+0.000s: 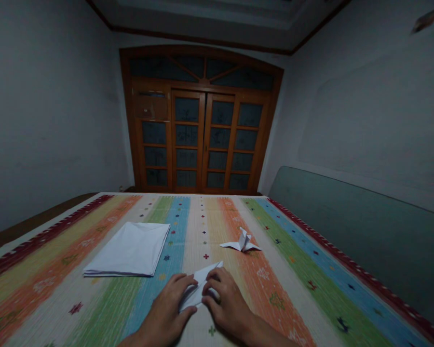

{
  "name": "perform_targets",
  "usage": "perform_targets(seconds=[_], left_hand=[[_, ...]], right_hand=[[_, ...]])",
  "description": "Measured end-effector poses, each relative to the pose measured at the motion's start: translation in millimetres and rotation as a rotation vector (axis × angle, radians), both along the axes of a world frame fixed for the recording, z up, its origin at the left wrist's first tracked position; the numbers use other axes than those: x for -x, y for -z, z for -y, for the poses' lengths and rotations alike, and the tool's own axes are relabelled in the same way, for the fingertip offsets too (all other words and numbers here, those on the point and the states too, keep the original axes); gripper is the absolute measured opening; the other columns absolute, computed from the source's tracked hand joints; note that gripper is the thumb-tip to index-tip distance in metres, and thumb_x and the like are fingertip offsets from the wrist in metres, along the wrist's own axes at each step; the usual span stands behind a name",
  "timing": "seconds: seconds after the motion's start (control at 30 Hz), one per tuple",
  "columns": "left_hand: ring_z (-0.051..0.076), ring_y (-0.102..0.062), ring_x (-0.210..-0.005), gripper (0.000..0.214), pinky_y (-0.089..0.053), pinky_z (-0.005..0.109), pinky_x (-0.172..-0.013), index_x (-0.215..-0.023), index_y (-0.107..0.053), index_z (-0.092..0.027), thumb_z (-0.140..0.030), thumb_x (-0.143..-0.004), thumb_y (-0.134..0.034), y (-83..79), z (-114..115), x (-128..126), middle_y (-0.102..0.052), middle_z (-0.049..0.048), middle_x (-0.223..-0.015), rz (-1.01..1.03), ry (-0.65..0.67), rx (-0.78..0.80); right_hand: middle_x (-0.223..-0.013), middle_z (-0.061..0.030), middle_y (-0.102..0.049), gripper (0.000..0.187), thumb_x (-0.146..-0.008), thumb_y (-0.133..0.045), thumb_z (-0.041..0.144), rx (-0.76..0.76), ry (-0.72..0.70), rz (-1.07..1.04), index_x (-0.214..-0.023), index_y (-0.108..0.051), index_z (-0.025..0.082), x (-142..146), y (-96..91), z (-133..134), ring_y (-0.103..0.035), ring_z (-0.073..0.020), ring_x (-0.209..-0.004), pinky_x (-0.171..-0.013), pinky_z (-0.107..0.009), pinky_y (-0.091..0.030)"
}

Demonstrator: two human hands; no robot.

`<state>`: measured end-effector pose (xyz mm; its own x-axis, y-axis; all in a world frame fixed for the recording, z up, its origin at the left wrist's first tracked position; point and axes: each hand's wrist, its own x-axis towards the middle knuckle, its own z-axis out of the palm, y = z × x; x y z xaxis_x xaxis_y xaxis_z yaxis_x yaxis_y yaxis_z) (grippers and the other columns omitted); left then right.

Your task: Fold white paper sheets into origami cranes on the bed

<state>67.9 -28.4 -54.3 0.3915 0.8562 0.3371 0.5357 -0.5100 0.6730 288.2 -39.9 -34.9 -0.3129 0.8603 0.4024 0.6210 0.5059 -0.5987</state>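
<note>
The left hand point(168, 308) and the right hand point(228, 302) sit at the bottom center of the frame, both grasping a folded white paper point(198, 291) between them. The fingers of both hands are curled over its edges and pressed against it, and one pointed corner sticks out at the upper right, just above the right hand's fingers point(217, 277). The paper is held just above or against a striped cotton rug point(202, 212) with rainbow bands and small embroidered motifs. Up and to the right of the hands, an origami bird point(241, 242) rests on the rug. To the left lies a stack of white paper point(128, 249). Glazed wooden doors point(198, 130) stand at the top center, and a grey-green panel point(350, 231) runs along the right side.
</note>
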Motion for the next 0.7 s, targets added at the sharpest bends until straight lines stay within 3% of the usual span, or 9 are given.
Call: perform_targets(seconds=[0.17, 0.4, 0.5, 0.7], left_hand=[[0.033, -0.059, -0.132, 0.049, -0.046, 0.051, -0.113, -0.13, -0.069, -0.028, -0.014, -0.083, -0.07, 5.1, -11, 10, -0.071, 0.0103, -0.133, -0.019, 0.05, -0.023], [0.03, -0.065, -0.118, 0.04, -0.05, 0.043, -0.106, -0.121, -0.073, -0.028, -0.012, -0.085, -0.067, -9.8, -13, 12, -0.076, 0.0078, -0.12, 0.015, 0.138, -0.055], [0.029, -0.065, -0.113, 0.039, -0.05, 0.042, -0.103, -0.119, -0.073, -0.027, -0.009, -0.084, -0.067, -13.9, -11, 10, -0.076, 0.0073, -0.117, 0.018, 0.148, -0.053], [0.03, -0.064, -0.107, 0.03, -0.049, 0.042, -0.098, -0.107, -0.075, -0.025, -0.009, -0.082, -0.071, -19.1, -7, 7, -0.074, 0.0071, -0.109, -0.039, 0.055, -0.066]], right_hand=[[-0.109, -0.0092, -0.066, 0.025, -0.081, -0.072, 0.008, -0.001, -0.015, 0.059, -0.104, -0.071, 0.02, 0, -2.3, 2, -0.063, -0.026, -0.103, -0.092, -0.038, -0.051], [-0.149, -0.0156, -0.056, 0.04, -0.082, -0.072, 0.017, -0.07, -0.098, 0.217, -0.122, -0.068, 0.022, -2, -7.2, 7, -0.044, -0.0373, -0.143, -0.119, -0.058, -0.035], [-0.154, -0.018, -0.053, 0.047, -0.086, -0.07, 0.02, -0.009, -0.123, 0.226, -0.133, -0.064, 0.02, -3, -5.1, 6, -0.044, -0.0364, -0.146, -0.12, -0.057, -0.035], [-0.155, -0.0179, -0.052, 0.036, -0.091, -0.067, 0.02, 0.086, -0.116, 0.226, -0.126, -0.067, 0.019, -5, -2.9, 4, -0.048, -0.0344, -0.145, -0.12, -0.05, -0.04]])
